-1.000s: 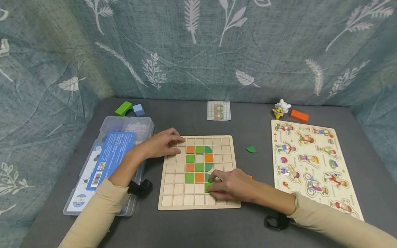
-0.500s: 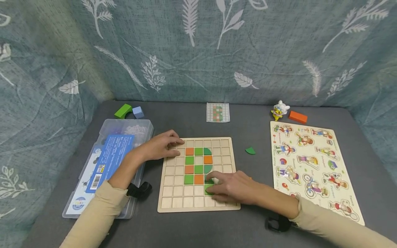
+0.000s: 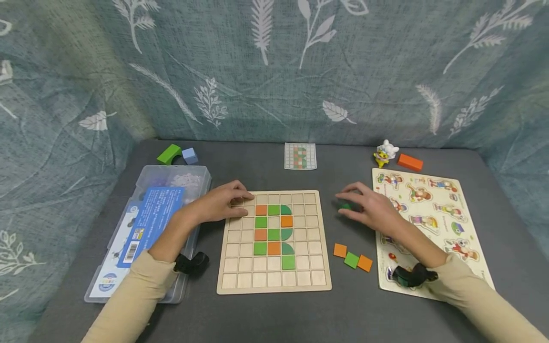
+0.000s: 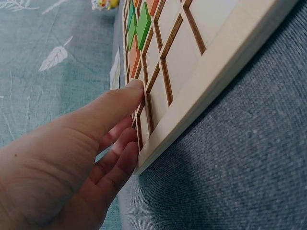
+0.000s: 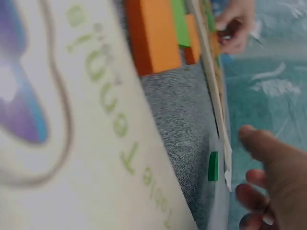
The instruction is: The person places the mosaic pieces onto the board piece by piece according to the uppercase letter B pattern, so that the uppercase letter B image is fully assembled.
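My left hand [image 3: 220, 201] holds the top left corner of the wooden grid board [image 3: 317, 274]. In the left wrist view its thumb [image 4: 127, 96] lies over the grid, with the other fingers bent at the edge. Orange, light green and dark green pieces sit in the grid; the lowest is a green square tile [image 3: 288, 262]. Right of the board, my right hand [image 3: 377, 209] hovers with thumb and fingers spread around a dark green quarter-circle piece [image 3: 345, 206], partly hidden from above. The right wrist view shows the quarter-circle piece [image 5: 213, 166] apart from the fingers.
Loose orange tiles [image 3: 340, 250] and a green tile [image 3: 351, 260] lie right of the board. A picture puzzle board [image 3: 429, 190] is under the right forearm. A plastic case [image 3: 197, 174] stands left; a pattern card [image 3: 300, 156], small figurine [image 3: 385, 153] and blocks [image 3: 410, 162] sit behind.
My right hand has left the green square tile in the grid and moved right and away to the quarter-circle piece, uncovering the loose tiles. My left hand stays on the board's corner.
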The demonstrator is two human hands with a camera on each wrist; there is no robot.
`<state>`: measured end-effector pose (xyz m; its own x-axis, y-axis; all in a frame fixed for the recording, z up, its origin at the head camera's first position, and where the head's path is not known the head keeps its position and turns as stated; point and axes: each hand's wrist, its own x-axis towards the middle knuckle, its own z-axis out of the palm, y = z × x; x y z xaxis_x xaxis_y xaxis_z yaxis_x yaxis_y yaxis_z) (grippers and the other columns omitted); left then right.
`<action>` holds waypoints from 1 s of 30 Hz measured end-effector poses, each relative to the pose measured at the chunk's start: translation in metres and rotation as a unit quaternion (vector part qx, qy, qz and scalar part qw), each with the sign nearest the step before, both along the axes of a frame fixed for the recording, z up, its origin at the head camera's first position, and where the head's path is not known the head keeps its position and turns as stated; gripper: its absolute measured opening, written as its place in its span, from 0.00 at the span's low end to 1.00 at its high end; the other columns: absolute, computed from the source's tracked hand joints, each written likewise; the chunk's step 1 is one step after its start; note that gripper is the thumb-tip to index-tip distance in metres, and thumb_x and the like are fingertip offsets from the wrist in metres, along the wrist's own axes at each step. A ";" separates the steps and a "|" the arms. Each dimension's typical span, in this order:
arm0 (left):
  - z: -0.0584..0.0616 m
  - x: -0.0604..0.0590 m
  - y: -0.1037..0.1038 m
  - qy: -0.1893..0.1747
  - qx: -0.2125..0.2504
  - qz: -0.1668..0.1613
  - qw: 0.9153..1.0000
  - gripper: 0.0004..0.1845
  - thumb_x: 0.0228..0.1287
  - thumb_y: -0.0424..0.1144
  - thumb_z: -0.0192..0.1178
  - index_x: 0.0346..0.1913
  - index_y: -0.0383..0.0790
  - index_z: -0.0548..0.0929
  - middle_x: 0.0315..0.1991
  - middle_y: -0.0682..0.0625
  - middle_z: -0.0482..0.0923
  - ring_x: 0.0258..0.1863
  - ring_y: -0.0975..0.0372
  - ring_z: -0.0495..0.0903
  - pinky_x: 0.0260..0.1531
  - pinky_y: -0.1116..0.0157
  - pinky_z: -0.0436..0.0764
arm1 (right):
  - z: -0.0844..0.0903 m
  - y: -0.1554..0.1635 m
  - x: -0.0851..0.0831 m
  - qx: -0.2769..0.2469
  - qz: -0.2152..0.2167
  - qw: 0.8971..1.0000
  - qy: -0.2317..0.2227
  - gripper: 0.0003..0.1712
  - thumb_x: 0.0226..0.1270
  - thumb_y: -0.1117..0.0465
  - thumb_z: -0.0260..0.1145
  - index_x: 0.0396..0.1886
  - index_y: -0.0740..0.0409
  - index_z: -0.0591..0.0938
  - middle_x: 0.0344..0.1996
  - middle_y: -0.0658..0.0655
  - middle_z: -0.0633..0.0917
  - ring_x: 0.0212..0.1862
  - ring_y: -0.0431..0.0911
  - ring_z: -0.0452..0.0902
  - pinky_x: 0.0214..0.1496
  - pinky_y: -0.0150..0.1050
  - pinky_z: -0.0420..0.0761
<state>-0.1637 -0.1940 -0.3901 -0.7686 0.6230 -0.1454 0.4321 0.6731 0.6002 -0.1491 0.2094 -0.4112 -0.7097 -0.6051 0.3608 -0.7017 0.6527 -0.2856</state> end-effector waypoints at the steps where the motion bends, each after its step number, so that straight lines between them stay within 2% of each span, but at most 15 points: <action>1: -0.001 0.000 0.000 0.000 0.000 -0.001 1.000 0.22 0.65 0.39 0.63 0.61 0.36 0.79 0.50 0.44 0.73 0.48 0.55 0.77 0.52 0.54 0.77 | -0.003 0.003 -0.003 0.004 0.003 1.000 0.008 0.23 0.53 0.55 0.76 0.51 0.52 0.86 0.47 0.54 0.80 0.23 0.34 0.71 0.23 0.28 0.69; 7: -0.001 0.001 0.000 0.003 -0.002 0.001 1.000 0.22 0.65 0.39 0.64 0.61 0.36 0.78 0.50 0.44 0.73 0.48 0.55 0.77 0.51 0.55 0.77 | -0.013 0.013 -0.008 0.010 0.021 0.999 0.044 0.21 0.51 0.54 0.77 0.48 0.49 0.87 0.44 0.51 0.81 0.22 0.35 0.72 0.20 0.27 0.66; 15: 0.002 0.001 0.000 0.000 -0.006 0.002 1.000 0.23 0.65 0.40 0.63 0.61 0.36 0.78 0.50 0.44 0.73 0.48 0.56 0.76 0.51 0.55 0.77 | -0.015 0.013 -0.007 0.022 0.026 0.999 0.039 0.20 0.51 0.54 0.77 0.46 0.49 0.88 0.42 0.51 0.82 0.25 0.36 0.76 0.21 0.28 0.69; 20: 0.001 0.001 0.001 0.006 -0.006 0.001 1.000 0.22 0.65 0.39 0.63 0.61 0.36 0.79 0.50 0.44 0.73 0.47 0.56 0.77 0.50 0.55 0.77 | -0.017 0.011 -0.006 0.033 0.027 0.998 0.043 0.19 0.52 0.53 0.76 0.46 0.49 0.88 0.41 0.50 0.81 0.24 0.35 0.74 0.21 0.27 0.67; 26: 0.000 0.001 0.000 0.009 -0.008 0.000 1.000 0.22 0.65 0.39 0.64 0.60 0.36 0.79 0.50 0.44 0.74 0.46 0.57 0.76 0.49 0.56 0.77 | -0.019 0.010 -0.005 0.037 0.016 0.999 0.035 0.17 0.53 0.53 0.76 0.44 0.49 0.89 0.38 0.50 0.81 0.22 0.34 0.71 0.20 0.27 0.66; 30: 0.000 0.001 0.000 0.010 -0.007 0.001 1.000 0.22 0.65 0.39 0.64 0.60 0.36 0.79 0.49 0.44 0.73 0.46 0.57 0.76 0.49 0.56 0.77 | -0.015 0.008 -0.004 0.046 -0.003 0.999 0.005 0.15 0.56 0.54 0.74 0.44 0.49 0.89 0.36 0.51 0.81 0.24 0.35 0.72 0.22 0.29 0.67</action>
